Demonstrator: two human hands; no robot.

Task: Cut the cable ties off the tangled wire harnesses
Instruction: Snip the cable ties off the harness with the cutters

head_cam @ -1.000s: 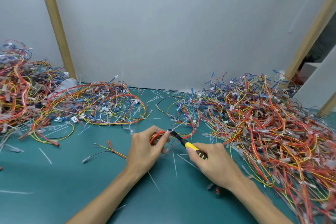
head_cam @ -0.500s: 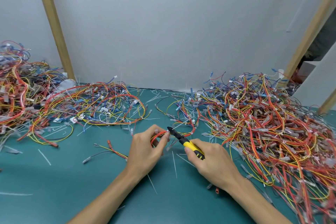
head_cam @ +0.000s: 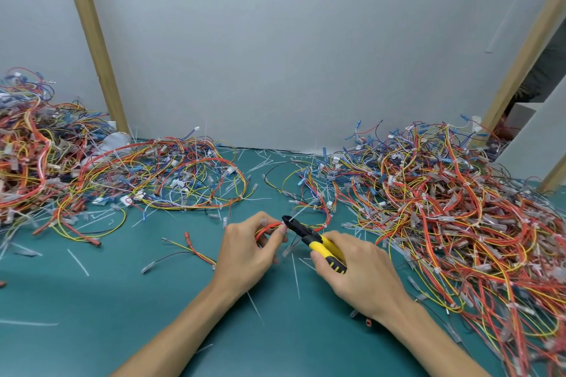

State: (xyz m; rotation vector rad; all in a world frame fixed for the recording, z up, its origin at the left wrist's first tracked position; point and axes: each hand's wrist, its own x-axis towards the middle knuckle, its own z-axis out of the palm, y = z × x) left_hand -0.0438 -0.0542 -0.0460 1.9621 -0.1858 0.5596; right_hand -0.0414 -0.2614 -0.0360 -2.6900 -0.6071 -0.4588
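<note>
teal mat (head_cam: 92,300), harness heaps at 9 and 3 o'clock; left hand (head_cam: 245,249) pinches orange wire loop (head_cam: 268,228) steady, right hand (head_cam: 361,272) clenches cutters (head_cam: 309,236) (nose at tie)

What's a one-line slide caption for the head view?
Left hand pinches an orange wire loop; right hand holds yellow-handled cutters, tips at the loop.

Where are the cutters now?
Head view, centre of the table: the right hand grips the cutters, their tip beside the red wires pinched by the left hand.
</note>
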